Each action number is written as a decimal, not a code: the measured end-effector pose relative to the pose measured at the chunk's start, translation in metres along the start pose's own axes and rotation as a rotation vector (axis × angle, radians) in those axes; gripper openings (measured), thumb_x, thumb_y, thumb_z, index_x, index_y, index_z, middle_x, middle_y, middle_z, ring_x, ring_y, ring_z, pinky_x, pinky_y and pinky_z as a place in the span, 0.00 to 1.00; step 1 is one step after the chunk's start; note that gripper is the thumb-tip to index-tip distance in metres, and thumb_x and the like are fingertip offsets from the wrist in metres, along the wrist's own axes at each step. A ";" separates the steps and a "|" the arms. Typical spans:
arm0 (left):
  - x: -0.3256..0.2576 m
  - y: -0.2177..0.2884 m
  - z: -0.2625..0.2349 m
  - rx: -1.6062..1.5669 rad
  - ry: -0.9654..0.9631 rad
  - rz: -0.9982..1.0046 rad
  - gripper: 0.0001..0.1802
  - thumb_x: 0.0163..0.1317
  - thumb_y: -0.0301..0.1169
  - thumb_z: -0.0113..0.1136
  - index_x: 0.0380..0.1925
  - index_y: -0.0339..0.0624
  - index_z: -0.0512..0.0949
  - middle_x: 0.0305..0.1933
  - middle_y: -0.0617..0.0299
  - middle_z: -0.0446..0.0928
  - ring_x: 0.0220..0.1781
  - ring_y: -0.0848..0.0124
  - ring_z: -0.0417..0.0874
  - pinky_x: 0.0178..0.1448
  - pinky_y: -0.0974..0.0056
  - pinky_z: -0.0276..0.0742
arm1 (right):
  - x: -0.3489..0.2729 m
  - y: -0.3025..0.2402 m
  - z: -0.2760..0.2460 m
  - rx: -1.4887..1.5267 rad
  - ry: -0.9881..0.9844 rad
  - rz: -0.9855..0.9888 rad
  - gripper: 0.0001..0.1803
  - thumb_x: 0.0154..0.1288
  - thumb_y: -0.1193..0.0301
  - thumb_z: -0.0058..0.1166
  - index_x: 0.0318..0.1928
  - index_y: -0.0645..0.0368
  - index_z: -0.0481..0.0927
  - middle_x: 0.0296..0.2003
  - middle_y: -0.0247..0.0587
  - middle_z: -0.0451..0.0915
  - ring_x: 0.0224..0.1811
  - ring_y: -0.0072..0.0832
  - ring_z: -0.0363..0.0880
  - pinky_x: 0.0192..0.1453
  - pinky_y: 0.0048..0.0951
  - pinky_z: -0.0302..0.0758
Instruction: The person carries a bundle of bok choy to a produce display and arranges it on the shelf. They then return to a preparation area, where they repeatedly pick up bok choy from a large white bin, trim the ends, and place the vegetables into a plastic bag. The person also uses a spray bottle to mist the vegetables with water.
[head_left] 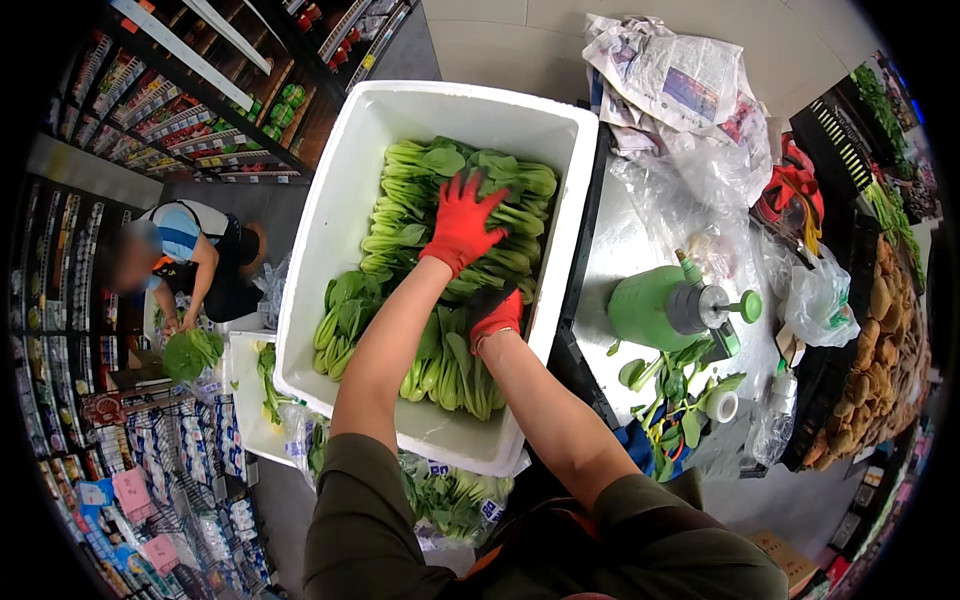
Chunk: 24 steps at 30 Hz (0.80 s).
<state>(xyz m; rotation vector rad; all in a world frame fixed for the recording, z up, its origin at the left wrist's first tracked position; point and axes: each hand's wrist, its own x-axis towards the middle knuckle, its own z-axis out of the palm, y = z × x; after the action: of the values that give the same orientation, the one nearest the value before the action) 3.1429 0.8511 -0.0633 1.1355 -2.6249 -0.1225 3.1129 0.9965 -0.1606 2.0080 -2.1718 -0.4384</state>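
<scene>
Reaching into the white box of leafy greens

Open room was left inside the box to the left of the left hand and beyond it, up to the walls; less was left between the right hand and the right wall. The red-gloved left hand was spread open, with leafy greens laid beneath it and to both its sides. More were stacked on the near side of both hands. Whether anything was gripped by the right hand could not be told.
</scene>
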 end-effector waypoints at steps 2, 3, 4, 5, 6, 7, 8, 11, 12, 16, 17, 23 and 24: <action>0.013 0.004 0.006 0.037 -0.111 0.069 0.30 0.48 0.47 0.67 0.54 0.61 0.76 0.68 0.54 0.63 0.71 0.48 0.56 0.73 0.41 0.47 | 0.001 -0.006 0.016 0.088 0.054 0.022 0.20 0.69 0.59 0.40 0.53 0.51 0.79 0.51 0.38 0.80 0.54 0.35 0.77 0.57 0.34 0.69; 0.016 -0.001 0.016 0.048 -0.147 0.068 0.27 0.48 0.47 0.67 0.52 0.59 0.78 0.66 0.55 0.65 0.71 0.49 0.57 0.72 0.40 0.46 | 0.001 -0.010 0.018 0.198 0.016 0.029 0.20 0.69 0.59 0.39 0.54 0.51 0.78 0.52 0.37 0.79 0.54 0.36 0.76 0.58 0.34 0.69; 0.024 -0.001 0.019 0.059 -0.178 0.080 0.25 0.48 0.46 0.67 0.49 0.58 0.80 0.65 0.56 0.67 0.71 0.50 0.57 0.72 0.40 0.46 | 0.003 -0.012 0.025 0.342 -0.029 0.062 0.21 0.70 0.58 0.39 0.55 0.51 0.77 0.53 0.37 0.78 0.55 0.36 0.75 0.59 0.34 0.68; 0.031 0.000 0.021 0.018 -0.112 0.077 0.22 0.48 0.44 0.67 0.45 0.56 0.81 0.60 0.57 0.72 0.67 0.52 0.64 0.70 0.43 0.52 | 0.004 -0.011 0.032 0.783 -0.134 0.191 0.22 0.70 0.58 0.38 0.57 0.51 0.76 0.54 0.37 0.77 0.56 0.36 0.74 0.60 0.34 0.67; 0.041 0.000 0.017 -0.070 -0.142 0.075 0.22 0.48 0.43 0.67 0.45 0.56 0.81 0.58 0.56 0.73 0.65 0.53 0.66 0.69 0.46 0.55 | 0.013 -0.017 0.042 1.646 -0.067 0.504 0.22 0.71 0.57 0.38 0.58 0.52 0.74 0.56 0.36 0.76 0.57 0.37 0.73 0.61 0.34 0.67; 0.054 -0.004 0.008 -0.160 -0.174 0.075 0.21 0.47 0.42 0.68 0.44 0.55 0.81 0.56 0.56 0.75 0.63 0.53 0.68 0.68 0.48 0.57 | 0.018 -0.024 0.043 2.308 0.064 0.762 0.23 0.71 0.57 0.37 0.59 0.52 0.73 0.57 0.36 0.75 0.58 0.37 0.73 0.62 0.34 0.66; 0.068 -0.006 -0.001 -0.249 -0.207 0.079 0.21 0.46 0.41 0.68 0.44 0.55 0.81 0.54 0.56 0.76 0.61 0.53 0.70 0.67 0.51 0.60 | 0.021 -0.023 0.048 2.567 0.067 0.899 0.24 0.71 0.56 0.37 0.60 0.52 0.72 0.58 0.36 0.74 0.58 0.38 0.72 0.63 0.34 0.66; 0.092 -0.012 -0.025 -0.380 -0.015 0.056 0.18 0.45 0.37 0.67 0.39 0.52 0.82 0.49 0.58 0.78 0.56 0.56 0.73 0.62 0.56 0.65 | 0.021 -0.015 0.010 3.123 -0.022 1.244 0.24 0.73 0.56 0.32 0.59 0.54 0.71 0.57 0.35 0.74 0.59 0.38 0.70 0.62 0.34 0.66; 0.103 -0.011 -0.028 -0.404 -0.003 0.025 0.17 0.45 0.37 0.67 0.39 0.53 0.83 0.49 0.60 0.78 0.57 0.57 0.72 0.62 0.57 0.64 | 0.019 -0.014 0.005 2.951 0.013 1.153 0.23 0.73 0.57 0.33 0.59 0.55 0.71 0.57 0.35 0.74 0.59 0.37 0.70 0.63 0.34 0.65; 0.113 -0.006 0.015 0.022 0.073 0.076 0.22 0.47 0.38 0.67 0.46 0.56 0.80 0.56 0.61 0.74 0.62 0.56 0.68 0.68 0.47 0.57 | 0.006 -0.003 -0.027 2.698 -0.036 1.073 0.21 0.72 0.60 0.38 0.59 0.56 0.70 0.56 0.36 0.74 0.60 0.35 0.68 0.64 0.36 0.64; 0.107 -0.006 0.027 0.053 0.036 0.033 0.24 0.51 0.38 0.65 0.51 0.57 0.77 0.59 0.60 0.71 0.64 0.55 0.65 0.69 0.42 0.53 | 0.005 0.004 -0.039 2.775 -0.068 1.093 0.21 0.72 0.60 0.39 0.59 0.56 0.70 0.56 0.37 0.74 0.59 0.34 0.68 0.64 0.36 0.64; 0.067 -0.018 0.031 -0.114 0.116 -0.012 0.22 0.58 0.34 0.56 0.55 0.54 0.75 0.60 0.55 0.71 0.62 0.52 0.67 0.68 0.46 0.57 | 0.013 0.018 -0.070 2.924 0.010 1.603 0.23 0.71 0.56 0.41 0.59 0.54 0.70 0.55 0.39 0.75 0.59 0.33 0.69 0.66 0.33 0.63; 0.057 -0.020 0.025 -0.178 0.127 -0.020 0.22 0.58 0.34 0.56 0.55 0.53 0.75 0.59 0.55 0.72 0.61 0.52 0.68 0.67 0.47 0.57 | 0.012 0.008 -0.048 2.956 0.012 1.488 0.28 0.68 0.50 0.44 0.61 0.53 0.70 0.58 0.39 0.73 0.61 0.35 0.68 0.67 0.33 0.61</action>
<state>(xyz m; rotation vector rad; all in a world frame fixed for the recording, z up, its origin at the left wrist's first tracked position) 3.1130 0.7951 -0.0789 1.0721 -2.4378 -0.2729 3.1191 0.9795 -0.1133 0.7452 0.8800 -1.6521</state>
